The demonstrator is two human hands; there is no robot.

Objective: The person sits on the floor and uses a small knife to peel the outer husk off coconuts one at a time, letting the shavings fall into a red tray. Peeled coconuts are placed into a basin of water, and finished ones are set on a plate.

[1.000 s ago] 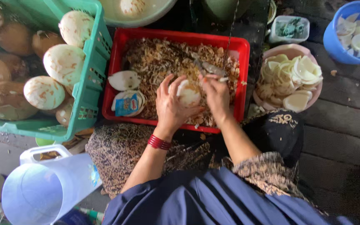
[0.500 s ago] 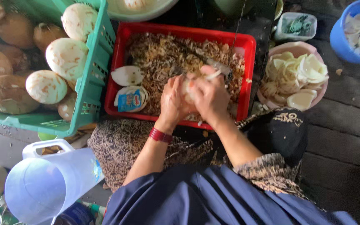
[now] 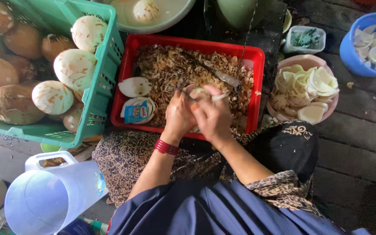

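My left hand [image 3: 178, 114] and my right hand [image 3: 214, 114] are clasped together over the red tray [image 3: 257, 65], both wrapped around a pale coconut piece [image 3: 199, 92] that barely shows between the fingers. A small peeler blade [image 3: 219, 97] pokes out by my right thumb. The tray is full of brown shavings [image 3: 175, 65]. A white coconut shell piece [image 3: 134, 86] and a small printed packet [image 3: 136, 111] lie at the tray's left end. A red band circles my left wrist.
A green crate [image 3: 101, 87] of husked coconuts stands at left. A pink bowl [image 3: 331, 104] of white coconut slices sits right of the tray, a blue bowl [image 3: 349, 52] beyond it. A translucent jug [image 3: 48, 200] stands at lower left. A pale basin [image 3: 170, 19] lies behind the tray.
My hands have closed tighter around the coconut piece and turned it; it showed plainly in my left palm a second ago and is now mostly covered.
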